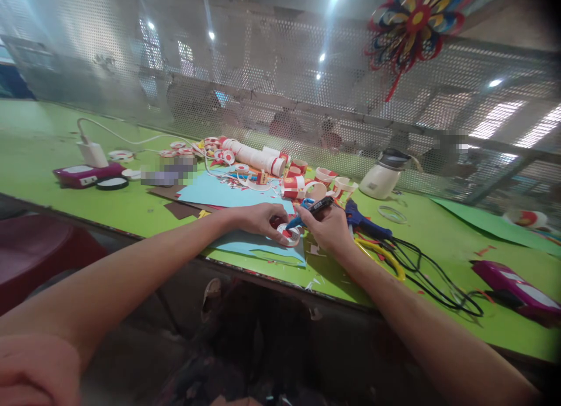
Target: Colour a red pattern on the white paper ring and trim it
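My left hand [266, 220] is closed on the edge of a small round paper-cup base [289, 235], white-rimmed with red in its middle. It is held low over a light blue paper sheet [245, 242] near the table's front edge. In my right hand [328, 224] is a pen-shaped tool [322, 206], blue toward the tip and black at the back end. Its tip points down at the red middle of the cup base; whether it touches cannot be made out. A blue glue gun [368, 222] lies just right of my right hand.
Cut paper cups [293, 187], a stack of white cups [256, 156] and paper scraps lie behind my hands. A beige kettle [382, 175] stands at the back right. Yellow-handled scissors [385, 260], black cables [432, 277] and a purple box [517, 289] lie right; a power strip [87, 173] sits left.
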`<state>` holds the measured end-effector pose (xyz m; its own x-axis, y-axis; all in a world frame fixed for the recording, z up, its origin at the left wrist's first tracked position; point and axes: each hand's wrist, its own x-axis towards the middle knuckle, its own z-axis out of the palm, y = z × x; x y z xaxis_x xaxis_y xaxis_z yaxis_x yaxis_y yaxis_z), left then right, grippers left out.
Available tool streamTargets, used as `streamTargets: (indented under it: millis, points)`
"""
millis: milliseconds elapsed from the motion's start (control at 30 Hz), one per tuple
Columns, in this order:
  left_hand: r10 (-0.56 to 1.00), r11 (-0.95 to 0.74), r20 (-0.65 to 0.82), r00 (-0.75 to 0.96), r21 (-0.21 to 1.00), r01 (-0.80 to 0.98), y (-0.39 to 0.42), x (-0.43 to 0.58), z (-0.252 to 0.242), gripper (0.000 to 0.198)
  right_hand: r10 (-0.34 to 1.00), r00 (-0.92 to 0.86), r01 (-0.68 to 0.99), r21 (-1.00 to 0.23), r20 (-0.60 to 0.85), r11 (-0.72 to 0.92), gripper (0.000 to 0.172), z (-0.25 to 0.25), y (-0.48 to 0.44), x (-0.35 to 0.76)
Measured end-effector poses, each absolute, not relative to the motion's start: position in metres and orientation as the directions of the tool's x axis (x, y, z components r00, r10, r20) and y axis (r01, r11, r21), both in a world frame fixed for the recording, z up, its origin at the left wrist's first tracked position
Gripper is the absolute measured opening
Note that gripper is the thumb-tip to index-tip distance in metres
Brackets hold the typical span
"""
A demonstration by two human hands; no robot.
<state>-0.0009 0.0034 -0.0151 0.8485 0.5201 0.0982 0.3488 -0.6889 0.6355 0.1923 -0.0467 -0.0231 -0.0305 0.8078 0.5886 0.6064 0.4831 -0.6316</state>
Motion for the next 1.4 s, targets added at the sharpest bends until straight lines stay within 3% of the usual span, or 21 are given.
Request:
streamTargets:
  millis: [300,633,800,967,1400]
  points:
    - [0.561,-0.672,0.057,0.826,0.613,0.415,0.003,-0.001,-0.013,0.048,0.881,0.074,0.62,-0.714,0.466,0.325,0.033,-0.018,-0.045,0.189]
    - [0.571,-0.695,0.067,0.818,0.571,0.437,0.005,-0.001,-0.015,0.05,0.865,0.069,0.485,-0.775,0.496,0.406,0.033,-0.025,-0.042,0.19]
    - [0.581,-0.677,0.07,0.811,0.594,0.434,0.004,-0.002,-0.015,0.051,0.807,0.214,0.411,-0.8,0.55,0.437,0.036,-0.011,-0.051,0.188]
    - [0.584,-0.673,0.072,0.808,0.6,0.433,0.003,-0.002,-0.015,0.052,0.792,0.228,0.378,-0.801,0.566,0.464,0.036,-0.006,-0.051,0.188]
    - [0.55,-0.657,0.075,0.832,0.654,0.375,0.002,-0.002,-0.013,0.053,0.842,0.197,0.237,-0.858,0.502,0.456,0.029,-0.006,-0.044,0.196]
